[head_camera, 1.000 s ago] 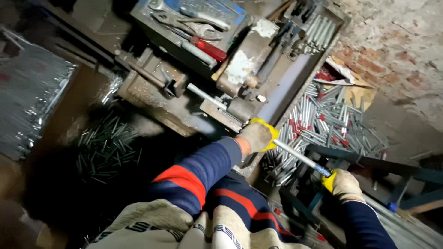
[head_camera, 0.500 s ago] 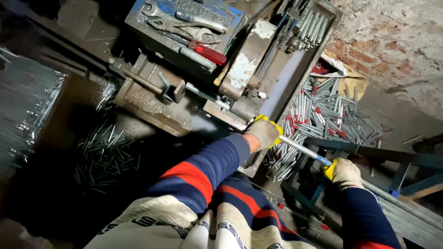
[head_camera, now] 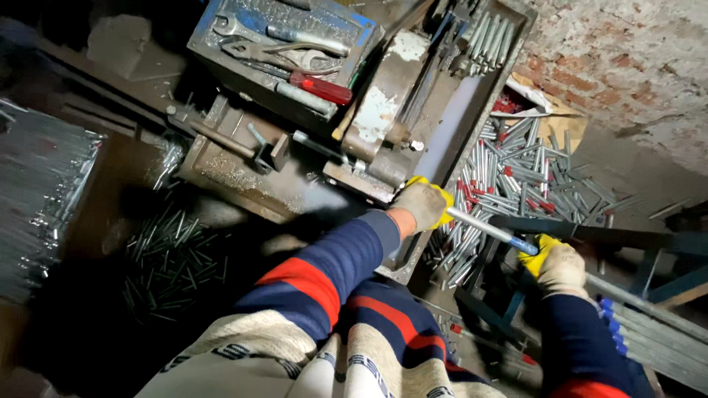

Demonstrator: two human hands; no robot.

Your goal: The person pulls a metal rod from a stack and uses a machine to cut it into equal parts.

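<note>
Both hands gloved, yellow and grey. Left hand closed in a full fist around one end of a thin metal rod; fingers wrapped tight, no gap showing. Right hand closed on the rod's other end, where a blue cap shows just above the knuckles. Rod runs slanting between the two fists, bare in the middle. Left fist sits hard against the corner of the rusty cutting machine, touching or nearly so; little room on that side. Beyond the rod, a heap of cut rods with red tips, near. A dark steel bar crosses just behind the right hand, tight there too. Past the machine, well apart, a blue toolbox with wrenches. Open floor lies below the left forearm, scattered short pins.
</note>
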